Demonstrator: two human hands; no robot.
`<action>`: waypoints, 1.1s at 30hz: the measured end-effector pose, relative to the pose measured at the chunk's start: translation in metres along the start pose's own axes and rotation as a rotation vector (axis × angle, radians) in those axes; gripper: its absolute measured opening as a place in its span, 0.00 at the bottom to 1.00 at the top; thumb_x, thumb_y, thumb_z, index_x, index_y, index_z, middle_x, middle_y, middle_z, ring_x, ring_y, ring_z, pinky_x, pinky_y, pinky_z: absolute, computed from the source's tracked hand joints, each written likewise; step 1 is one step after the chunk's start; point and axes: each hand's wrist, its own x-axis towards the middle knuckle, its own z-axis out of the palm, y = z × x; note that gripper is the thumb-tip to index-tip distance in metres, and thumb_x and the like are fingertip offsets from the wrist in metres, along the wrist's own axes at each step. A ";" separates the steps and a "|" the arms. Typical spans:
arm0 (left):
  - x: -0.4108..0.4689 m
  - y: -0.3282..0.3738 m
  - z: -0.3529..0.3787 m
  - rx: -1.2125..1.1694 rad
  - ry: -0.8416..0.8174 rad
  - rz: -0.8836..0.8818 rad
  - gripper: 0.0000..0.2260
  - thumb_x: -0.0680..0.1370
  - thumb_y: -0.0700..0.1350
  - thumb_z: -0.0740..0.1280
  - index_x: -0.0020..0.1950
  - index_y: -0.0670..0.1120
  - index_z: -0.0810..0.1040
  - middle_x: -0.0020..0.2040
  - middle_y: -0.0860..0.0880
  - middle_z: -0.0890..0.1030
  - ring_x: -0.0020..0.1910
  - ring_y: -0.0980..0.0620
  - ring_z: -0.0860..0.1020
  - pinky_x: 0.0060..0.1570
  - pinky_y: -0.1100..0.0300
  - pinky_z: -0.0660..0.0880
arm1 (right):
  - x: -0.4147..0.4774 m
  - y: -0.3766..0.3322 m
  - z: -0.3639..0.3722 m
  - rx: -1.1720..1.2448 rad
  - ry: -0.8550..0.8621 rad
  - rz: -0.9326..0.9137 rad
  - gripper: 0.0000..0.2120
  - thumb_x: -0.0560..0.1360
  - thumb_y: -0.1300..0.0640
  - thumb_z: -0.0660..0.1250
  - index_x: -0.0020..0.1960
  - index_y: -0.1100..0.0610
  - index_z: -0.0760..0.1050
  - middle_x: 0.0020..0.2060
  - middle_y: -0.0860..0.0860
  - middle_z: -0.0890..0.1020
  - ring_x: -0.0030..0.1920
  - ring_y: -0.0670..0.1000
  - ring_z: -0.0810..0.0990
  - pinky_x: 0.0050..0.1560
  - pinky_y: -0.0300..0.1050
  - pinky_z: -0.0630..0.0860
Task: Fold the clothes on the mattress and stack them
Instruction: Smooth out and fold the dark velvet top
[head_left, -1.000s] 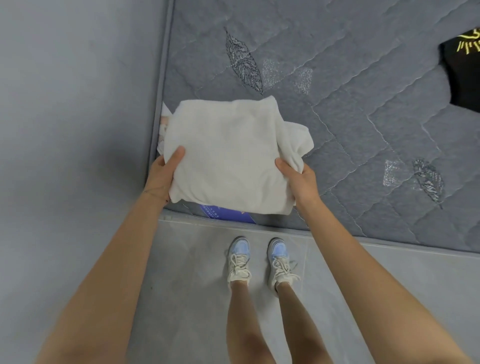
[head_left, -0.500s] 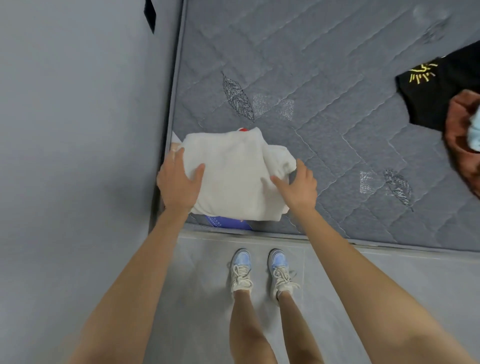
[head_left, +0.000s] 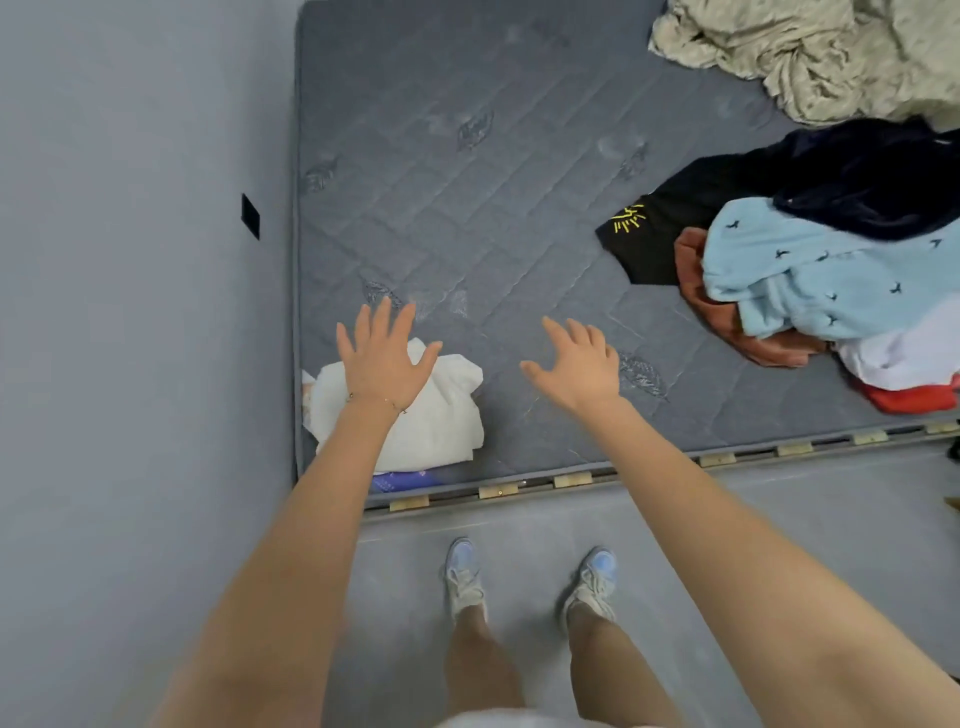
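1 folded white garment (head_left: 441, 415) tops the small stack (head_left: 400, 480) at the mattress's (head_left: 467, 208) near-left corner. The left hand (head_left: 382, 358) and right hand (head_left: 579, 366) are spread, holding nothing. A jumbled pile (head_left: 810, 270) at right waits unfolded: most work seems left.

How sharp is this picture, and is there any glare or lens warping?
Head view: flat, even light, no glare. Head view: the wide lens swells both forearms toward the bottom edge and slants the mattress edge. Head view: left hand and right hand are slightly soft, and the far quilting smears.
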 end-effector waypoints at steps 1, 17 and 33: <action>0.000 0.017 -0.003 0.034 -0.006 0.026 0.29 0.80 0.63 0.55 0.79 0.54 0.55 0.80 0.48 0.52 0.78 0.45 0.47 0.74 0.41 0.40 | -0.003 0.014 -0.012 -0.010 0.007 0.006 0.34 0.79 0.39 0.59 0.80 0.47 0.52 0.79 0.53 0.54 0.78 0.58 0.49 0.76 0.58 0.51; 0.009 0.304 0.030 0.056 -0.017 0.188 0.30 0.79 0.63 0.55 0.79 0.55 0.53 0.80 0.48 0.51 0.78 0.45 0.46 0.74 0.40 0.40 | -0.012 0.268 -0.156 -0.035 0.124 0.110 0.35 0.77 0.37 0.61 0.79 0.46 0.52 0.79 0.53 0.55 0.78 0.58 0.52 0.74 0.59 0.55; 0.099 0.484 0.065 0.138 -0.083 0.408 0.31 0.79 0.64 0.54 0.79 0.56 0.50 0.80 0.47 0.51 0.78 0.44 0.45 0.73 0.39 0.41 | 0.056 0.422 -0.232 0.022 0.191 0.297 0.36 0.78 0.37 0.60 0.79 0.46 0.50 0.79 0.54 0.55 0.77 0.58 0.52 0.73 0.59 0.55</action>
